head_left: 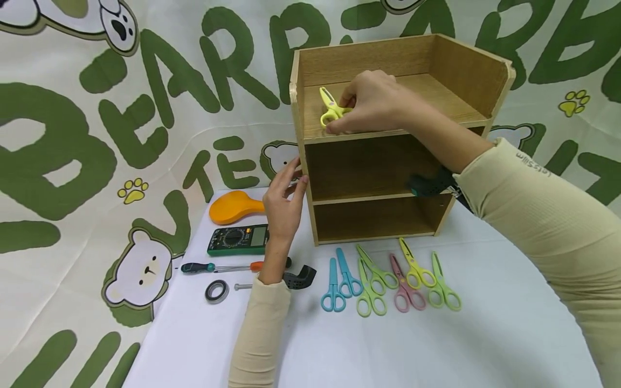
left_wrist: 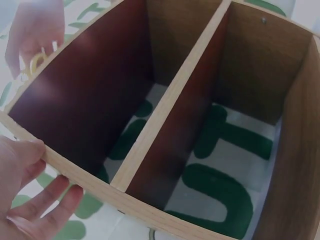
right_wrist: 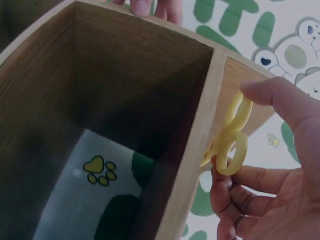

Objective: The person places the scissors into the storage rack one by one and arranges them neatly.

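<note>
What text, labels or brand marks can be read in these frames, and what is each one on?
"BEARB": large green letters on the backdrop cloth, partly cut off by folds and the wooden shelf unit.
"UTE": lower green letters on the same cloth, partly hidden.
"lesslim": small print on the right sleeve; reading uncertain.
Multimeter: dial markings too small to read.
Yellow scissors: no readable text.

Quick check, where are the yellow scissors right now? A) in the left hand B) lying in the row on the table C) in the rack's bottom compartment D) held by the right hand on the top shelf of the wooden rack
D: the right hand pinches the yellow scissors over the top shelf of the wooden rack, while the left hand rests on the rack's side.
</note>
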{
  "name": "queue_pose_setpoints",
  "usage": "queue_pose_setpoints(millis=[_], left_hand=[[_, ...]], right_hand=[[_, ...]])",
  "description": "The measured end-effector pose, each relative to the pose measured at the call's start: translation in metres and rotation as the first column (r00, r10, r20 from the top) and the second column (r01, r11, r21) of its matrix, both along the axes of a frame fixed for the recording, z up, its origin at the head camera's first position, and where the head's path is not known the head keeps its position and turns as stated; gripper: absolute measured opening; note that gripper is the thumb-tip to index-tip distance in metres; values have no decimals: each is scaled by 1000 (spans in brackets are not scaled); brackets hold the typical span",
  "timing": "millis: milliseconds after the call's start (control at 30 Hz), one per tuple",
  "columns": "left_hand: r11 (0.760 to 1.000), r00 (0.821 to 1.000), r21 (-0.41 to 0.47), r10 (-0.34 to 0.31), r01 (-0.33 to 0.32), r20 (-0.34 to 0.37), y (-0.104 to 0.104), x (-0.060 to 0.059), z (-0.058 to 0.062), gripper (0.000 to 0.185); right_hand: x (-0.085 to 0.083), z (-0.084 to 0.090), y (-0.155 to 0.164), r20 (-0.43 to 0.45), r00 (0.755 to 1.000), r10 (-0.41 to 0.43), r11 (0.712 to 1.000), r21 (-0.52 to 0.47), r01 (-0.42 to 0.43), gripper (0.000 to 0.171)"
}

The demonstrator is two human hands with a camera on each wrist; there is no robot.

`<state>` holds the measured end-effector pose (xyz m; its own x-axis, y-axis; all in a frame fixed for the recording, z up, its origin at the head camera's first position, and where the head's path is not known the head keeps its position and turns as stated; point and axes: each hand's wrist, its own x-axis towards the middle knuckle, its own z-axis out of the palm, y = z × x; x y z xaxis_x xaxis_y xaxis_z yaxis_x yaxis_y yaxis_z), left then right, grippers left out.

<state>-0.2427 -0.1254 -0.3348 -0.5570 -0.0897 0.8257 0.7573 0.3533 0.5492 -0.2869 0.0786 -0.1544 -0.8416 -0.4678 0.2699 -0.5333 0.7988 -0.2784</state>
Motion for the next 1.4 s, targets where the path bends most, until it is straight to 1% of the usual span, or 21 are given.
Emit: queue_pose_setpoints(millis=[167, 267, 367, 567, 633, 733, 833, 900, 967, 1133, 1200, 1300, 1400], left_hand=[[1000, 1000, -8, 6, -6, -11, -1, 0, 1, 39], [1000, 1000, -4, 1, -1, -17, -1, 0, 2, 39], [1000, 1000, -1, -7, 7, -12, 0, 0, 2, 39], [1000, 1000, -1, -18, 18, 3, 2, 0, 1, 39], [1000, 1000, 2, -20, 20, -3, 2, -3, -1, 40], [1000, 1000, 2, -17, 18, -3, -1, -13, -11, 41], [1000, 1000, -1, -11, 11, 11, -6, -24, -21, 42], [1000, 1000, -8, -9, 9, 24, -8, -28, -24, 42], [1000, 999, -11, -15, 15, 29, -8, -31, -24, 42], [1000, 1000, -15, -13, 13, 28, -6, -32, -22, 43], [1000, 1000, -14, -9, 10, 30, -6, -32, -23, 43], [1000, 1000, -8, -3, 3, 25, -5, -30, -22, 43], [1000, 1000, -4, 8, -8, 22, -2, -23, -18, 42]], right_hand=[[-11, -5, -14, 47, 998, -44, 999, 6, 43, 51], [-16, -8, -19, 76, 996, -50, 999, -2, 50, 52], [-20, -9, -19, 92, 995, -36, 999, -1, 36, 52], [-21, -12, -15, 80, 997, -3, 1000, 5, 2, 47], [-20, -13, -14, 79, 997, -2, 1000, 5, 1, 47], [-19, -14, -12, 66, 998, 13, 1000, 1, -13, 47], [-16, -15, -8, 13, 999, 52, 998, -35, -51, 47], [-10, -16, -3, -47, 996, 75, 995, -68, -78, 45], [0, -18, 7, -114, 989, 92, 990, -98, -104, 41], [34, -32, 36, -233, 961, 149, 976, -123, -180, 26], [47, -42, 48, -268, 948, 174, 970, -121, -212, 23], [64, -61, 68, -326, 923, 205, 959, -122, -256, 24], [80, -84, 86, -352, 912, 210, 956, -123, -267, 30]])
